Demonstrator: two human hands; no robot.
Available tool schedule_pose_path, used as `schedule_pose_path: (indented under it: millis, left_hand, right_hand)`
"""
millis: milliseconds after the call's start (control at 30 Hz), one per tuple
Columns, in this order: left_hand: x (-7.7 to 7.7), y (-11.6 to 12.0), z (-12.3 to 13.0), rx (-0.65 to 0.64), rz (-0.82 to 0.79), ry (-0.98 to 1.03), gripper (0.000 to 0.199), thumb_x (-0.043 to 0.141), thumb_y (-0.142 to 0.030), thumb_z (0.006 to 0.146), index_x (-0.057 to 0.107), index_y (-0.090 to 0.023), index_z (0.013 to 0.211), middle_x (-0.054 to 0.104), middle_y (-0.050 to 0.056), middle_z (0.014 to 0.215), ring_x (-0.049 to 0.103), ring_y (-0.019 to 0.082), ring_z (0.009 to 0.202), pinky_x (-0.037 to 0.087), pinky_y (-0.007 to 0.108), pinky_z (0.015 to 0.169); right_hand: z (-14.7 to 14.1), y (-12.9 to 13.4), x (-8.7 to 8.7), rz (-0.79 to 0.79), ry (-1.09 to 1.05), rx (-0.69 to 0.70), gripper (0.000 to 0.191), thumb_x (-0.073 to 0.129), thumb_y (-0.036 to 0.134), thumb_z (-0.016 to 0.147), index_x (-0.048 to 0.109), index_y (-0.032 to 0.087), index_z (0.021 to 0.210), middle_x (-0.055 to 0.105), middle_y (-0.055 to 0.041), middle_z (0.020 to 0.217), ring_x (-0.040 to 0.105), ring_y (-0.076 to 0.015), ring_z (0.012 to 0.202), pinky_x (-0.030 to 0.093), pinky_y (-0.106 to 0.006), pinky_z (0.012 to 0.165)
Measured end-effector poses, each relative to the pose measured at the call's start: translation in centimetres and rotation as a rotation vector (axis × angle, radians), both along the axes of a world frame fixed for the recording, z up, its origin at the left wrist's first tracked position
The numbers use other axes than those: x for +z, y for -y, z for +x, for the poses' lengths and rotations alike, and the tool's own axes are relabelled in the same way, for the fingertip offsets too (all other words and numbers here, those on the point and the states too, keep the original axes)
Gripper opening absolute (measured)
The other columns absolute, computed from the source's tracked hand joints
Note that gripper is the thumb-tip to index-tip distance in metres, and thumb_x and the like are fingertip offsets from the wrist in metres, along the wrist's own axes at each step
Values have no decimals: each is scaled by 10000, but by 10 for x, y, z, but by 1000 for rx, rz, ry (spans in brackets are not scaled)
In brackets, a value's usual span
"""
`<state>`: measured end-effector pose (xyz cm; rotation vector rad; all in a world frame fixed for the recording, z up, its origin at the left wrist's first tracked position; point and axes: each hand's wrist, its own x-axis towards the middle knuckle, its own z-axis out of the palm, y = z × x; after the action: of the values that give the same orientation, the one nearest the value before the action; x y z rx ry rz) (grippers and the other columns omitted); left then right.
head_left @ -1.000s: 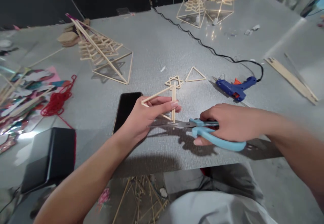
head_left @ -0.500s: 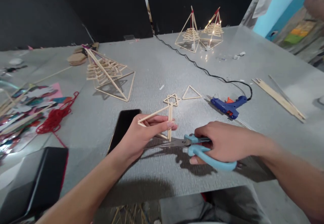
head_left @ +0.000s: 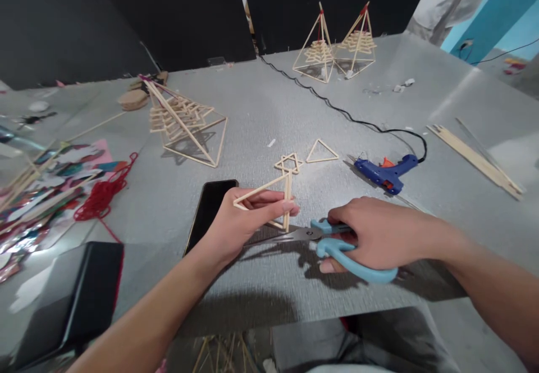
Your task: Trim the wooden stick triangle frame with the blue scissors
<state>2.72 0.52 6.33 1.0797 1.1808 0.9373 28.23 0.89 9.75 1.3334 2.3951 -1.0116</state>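
Note:
My left hand (head_left: 252, 215) pinches a triangle of thin wooden sticks (head_left: 261, 190), with a stick held along its right side between thumb and fingers. In my right hand (head_left: 370, 232) are scissors with light blue handles (head_left: 357, 266); their blades lie at the lower end of the held sticks, and I cannot tell whether they touch. Just beyond the left hand, a small stick star (head_left: 289, 163) and a small stick triangle (head_left: 322, 152) lie on the grey table (head_left: 261, 120). Under the left hand is a black phone (head_left: 206, 210), partly covered.
A blue glue gun (head_left: 385, 174) with a black cord lies right. Stick pyramids stand at back right, another pyramid (head_left: 185, 120) at left. Red yarn (head_left: 101, 199) and shiny scraps are far left, a black box (head_left: 76, 294) nearer. Flat sticks (head_left: 475, 162) lie far right.
The whole view has shifted slightly. Both hands keep nearly the same pose, with the scissor blades still by the sticks' lower end. Lights on one back pyramid no longer glow.

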Motion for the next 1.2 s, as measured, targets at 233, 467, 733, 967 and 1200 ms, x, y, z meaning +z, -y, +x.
schedule_pose_path:
  millis: [233, 467, 733, 967, 1200]
  left_hand:
    - [1, 2, 3, 27, -89, 119, 332, 1102, -360, 614, 893, -181, 800, 862, 88, 796, 845, 227, 702, 688, 235, 666]
    - [-2, 0, 2, 49, -74, 151, 314, 1097, -340, 635, 885, -174, 796, 866, 85, 820, 850, 238, 727, 717, 278, 709]
    - [-5, 1, -3, 31, -75, 117, 303, 1069, -388, 703, 899, -196, 863, 879, 91, 882, 859, 243, 788, 700, 264, 731]
    - [-3, 0, 0, 39, -88, 120, 300, 1066, -373, 698, 898, -186, 863, 878, 91, 879, 852, 238, 769, 692, 263, 723]
    - [-2, 1, -1, 36, -74, 119, 318, 1082, -375, 670, 894, -184, 843, 874, 88, 856, 853, 245, 752, 693, 267, 700]
  right_hand:
    - [0, -1, 1, -11, 27, 10, 598, 726, 839, 812, 574, 262, 776, 663, -7, 672, 524, -187, 592, 332, -325, 552]
    - [0, 0, 1, -22, -4, 17, 591, 732, 824, 822, 559, 262, 770, 645, -2, 660, 514, -187, 590, 337, -327, 566]
    - [1, -2, 1, -46, -26, 8, 573, 740, 795, 830, 564, 253, 768, 647, -17, 666, 519, -186, 594, 333, -323, 576]
    - [1, -3, 2, -58, -39, 7, 598, 742, 822, 825, 562, 254, 765, 646, -6, 662, 526, -181, 596, 344, -324, 573]
    - [1, -2, -1, -29, -35, 13, 613, 748, 833, 819, 553, 255, 755, 628, -3, 648, 501, -180, 583, 327, -322, 568]
